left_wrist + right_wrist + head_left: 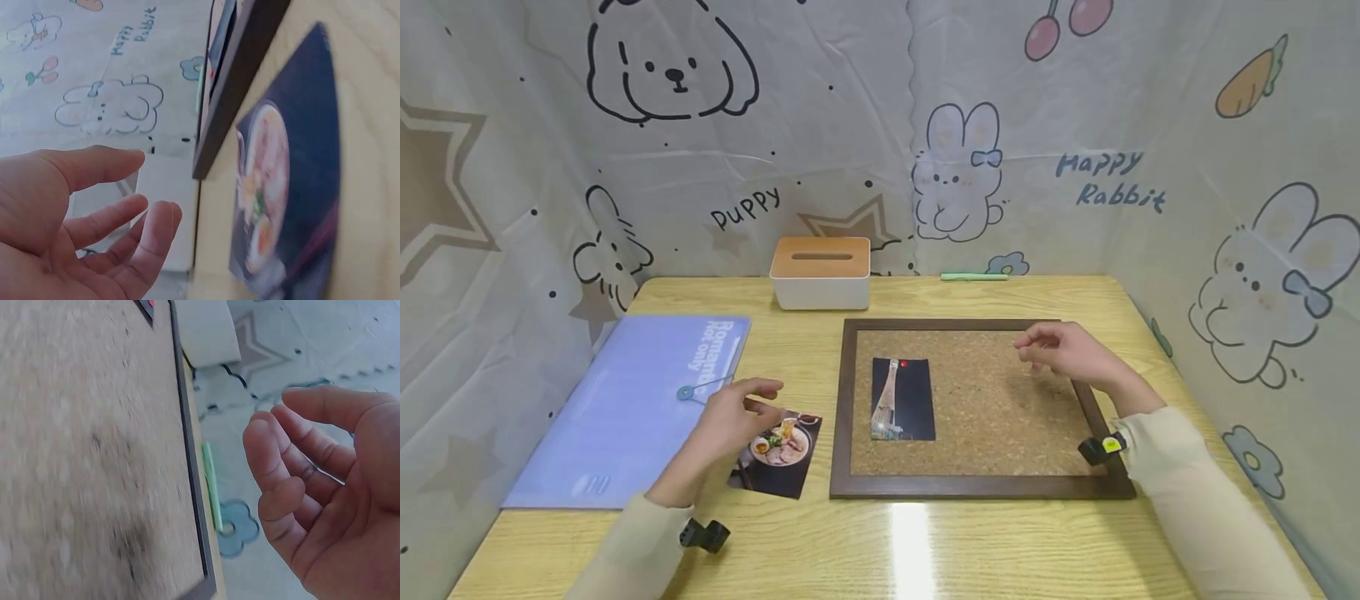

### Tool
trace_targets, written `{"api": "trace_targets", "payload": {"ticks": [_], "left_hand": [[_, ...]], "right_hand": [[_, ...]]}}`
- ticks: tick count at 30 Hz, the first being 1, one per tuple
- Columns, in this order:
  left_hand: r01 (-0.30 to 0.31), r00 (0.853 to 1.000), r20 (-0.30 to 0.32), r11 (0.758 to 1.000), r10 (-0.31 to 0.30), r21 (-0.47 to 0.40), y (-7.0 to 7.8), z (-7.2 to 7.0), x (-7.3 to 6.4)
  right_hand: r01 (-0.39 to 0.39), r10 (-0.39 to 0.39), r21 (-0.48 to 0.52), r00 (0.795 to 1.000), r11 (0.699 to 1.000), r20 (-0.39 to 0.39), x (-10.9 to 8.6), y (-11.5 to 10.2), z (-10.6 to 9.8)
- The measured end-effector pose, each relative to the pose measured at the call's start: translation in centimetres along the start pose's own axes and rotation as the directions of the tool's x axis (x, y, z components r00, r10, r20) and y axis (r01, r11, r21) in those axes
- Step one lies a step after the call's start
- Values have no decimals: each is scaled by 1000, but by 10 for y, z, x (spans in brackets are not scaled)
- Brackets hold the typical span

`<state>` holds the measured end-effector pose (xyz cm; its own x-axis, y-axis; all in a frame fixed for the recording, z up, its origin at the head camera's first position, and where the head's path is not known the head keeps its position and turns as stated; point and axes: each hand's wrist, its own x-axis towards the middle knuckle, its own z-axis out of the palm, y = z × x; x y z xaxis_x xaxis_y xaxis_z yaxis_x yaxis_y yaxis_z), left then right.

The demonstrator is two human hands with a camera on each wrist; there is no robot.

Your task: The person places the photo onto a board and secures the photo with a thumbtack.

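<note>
A framed cork board (985,400) lies on the table. On its left part is a photo of a lit tower (913,400), with a red pushpin (903,363) at its top edge. My right hand (1063,354) hovers over the board's upper right, fingers loosely bent; in the right wrist view nothing shows between thumb and fingertips (259,440). Left of the board lies a photo of a noodle bowl (782,454). Above its upper left corner hangs my left hand (737,417), its thumb and fingers apart and holding nothing in the left wrist view.
A blue document folder (625,417) with a string button lies at the left, partly behind my left forearm. At the back stand a white tissue box (820,287) with a wooden lid and a green pen-like stick (973,277). Patterned curtains (850,125) enclose the table.
</note>
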<state>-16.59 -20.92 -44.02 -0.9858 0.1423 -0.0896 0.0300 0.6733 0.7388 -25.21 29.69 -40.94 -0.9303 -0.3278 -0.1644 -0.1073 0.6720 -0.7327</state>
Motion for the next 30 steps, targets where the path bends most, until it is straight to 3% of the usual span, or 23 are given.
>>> {"api": "trace_targets", "payload": {"ticks": [7,14,19,30], "left_hand": [[62,998,-31,998,-62,14,-15,-5,-17],[82,996,-52,994,-78,68,-27,-7,-32],[94,994,-59,990,-88,103,-32,-3,-34],[63,996,-77,983,-50,171,-32,5,-33]], "right_hand": [[-67,71,66,996,996,-57,-23,22,-25],[-112,119,72,988,991,-100,-45,39,-43],[-144,151,92,985,985,-80,-55,54,-51],[-189,195,98,979,977,-60,-67,82,-60]]}}
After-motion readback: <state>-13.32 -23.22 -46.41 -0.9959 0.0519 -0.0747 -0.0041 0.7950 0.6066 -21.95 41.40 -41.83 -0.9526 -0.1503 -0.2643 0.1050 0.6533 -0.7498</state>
